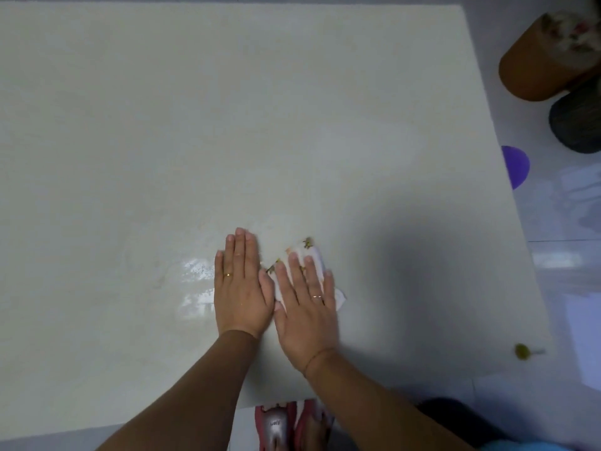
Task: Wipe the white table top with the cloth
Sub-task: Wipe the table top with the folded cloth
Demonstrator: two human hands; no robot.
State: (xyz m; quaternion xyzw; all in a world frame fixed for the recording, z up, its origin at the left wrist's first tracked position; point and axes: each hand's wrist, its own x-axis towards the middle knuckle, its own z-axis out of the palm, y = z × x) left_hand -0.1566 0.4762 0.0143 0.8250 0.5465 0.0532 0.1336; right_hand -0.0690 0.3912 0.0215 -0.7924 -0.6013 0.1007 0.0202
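The white table top fills most of the view. A small white cloth with a yellow-green print lies on it near the front middle. My right hand presses flat on the cloth with straight fingers, covering most of it. My left hand lies flat on the bare table just left of the cloth, its thumb side touching my right hand. A wet, shiny patch shows on the table to the left of my left hand.
The table's right edge runs diagonally down the right. Beyond it on the floor stand a brown stool, a dark round object and a purple object. A small green-yellow thing lies near the front right corner. Red slippers show below the front edge.
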